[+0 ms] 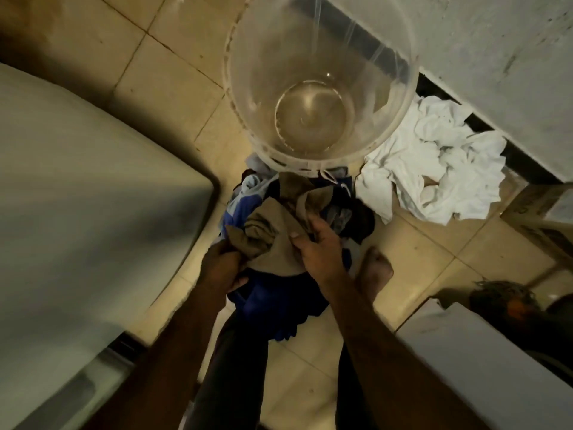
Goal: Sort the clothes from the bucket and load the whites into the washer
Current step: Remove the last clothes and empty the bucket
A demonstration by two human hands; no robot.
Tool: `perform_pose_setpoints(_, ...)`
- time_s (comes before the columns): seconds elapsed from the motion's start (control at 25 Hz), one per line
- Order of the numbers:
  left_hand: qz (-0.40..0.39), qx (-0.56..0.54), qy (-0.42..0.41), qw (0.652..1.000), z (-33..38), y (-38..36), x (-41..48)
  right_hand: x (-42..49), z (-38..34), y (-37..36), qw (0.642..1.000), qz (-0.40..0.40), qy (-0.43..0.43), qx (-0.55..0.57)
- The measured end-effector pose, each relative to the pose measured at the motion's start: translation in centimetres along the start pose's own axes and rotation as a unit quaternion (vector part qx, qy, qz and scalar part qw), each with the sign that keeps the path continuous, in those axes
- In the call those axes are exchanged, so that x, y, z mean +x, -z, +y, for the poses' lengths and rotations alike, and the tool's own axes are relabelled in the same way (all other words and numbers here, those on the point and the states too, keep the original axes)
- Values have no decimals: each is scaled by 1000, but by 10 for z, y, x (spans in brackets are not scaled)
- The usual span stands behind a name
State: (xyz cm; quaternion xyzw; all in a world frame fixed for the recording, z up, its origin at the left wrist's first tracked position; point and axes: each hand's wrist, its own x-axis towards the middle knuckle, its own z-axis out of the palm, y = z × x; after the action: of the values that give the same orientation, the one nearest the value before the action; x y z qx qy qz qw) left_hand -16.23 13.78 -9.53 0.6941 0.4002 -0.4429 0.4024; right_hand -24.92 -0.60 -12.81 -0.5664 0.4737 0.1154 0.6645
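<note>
A clear plastic bucket stands on the tiled floor with nothing inside it. In front of it lies a heap of dark and blue clothes. On top of that heap is a tan garment. My left hand grips its left edge. My right hand pinches its right side with the thumb on top. A pile of white clothes lies on the floor to the right of the bucket. The white washer fills the left side, its lid down.
A rough grey wall runs along the upper right, with a dark gap at its base. My bare foot stands right of the dark heap. A white surface and a dark object sit at the lower right.
</note>
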Motion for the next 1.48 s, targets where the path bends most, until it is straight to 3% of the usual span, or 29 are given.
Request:
perform_pose_setpoints(0.04, 21, -3, -7, 1000, -6, 6, 2, 3, 11, -7, 996, -28, 8, -88)
perform_pose_setpoints(0.12, 62, -4, -65, 996, -18, 11, 9, 9, 29, -19, 953, -86, 12, -292)
perform_pose_setpoints(0.24, 59, 105, -261, 958, -27, 0, 17, 13, 34, -26, 903, -52, 32, -425)
perform_pose_setpoints(0.28, 49, 144, -287, 946, -31, -7, 22, 14, 32, -28, 899, -17, 53, -435)
perform_pose_setpoints(0.36, -6, 197, -258, 946, -36, -23, 29, 18, 36, -31, 889, 7, 69, -452)
perform_pose_setpoints(0.48, -118, 303, -181, 928, -38, -36, 53, 35, 53, -20, 865, -147, 15, -479)
perform_pose_setpoints(0.56, -141, 329, -138, 924, -26, -34, 60, 45, 53, -10, 868, -187, -26, -459)
perform_pose_setpoints(0.68, -138, 278, -125, 942, -9, -28, 59, 40, 36, -7, 872, -131, 22, -471)
perform_pose_setpoints(0.88, -63, 404, -213, 887, 4, -16, 22, 13, -18, -7, 882, -63, 77, -461)
perform_pose_setpoints(1.16, -10, 246, -305, 920, 64, -6, -78, -31, -132, 4, 887, -79, 151, -428)
perform_pose_setpoints(1.32, 1, 207, -356, 911, 106, 19, -168, -95, -214, 14, 887, -42, 198, -414)
perform_pose_setpoints(1.48, -10, 140, -380, 914, 129, 51, -277, -180, -287, 17, 883, -53, 246, -397)
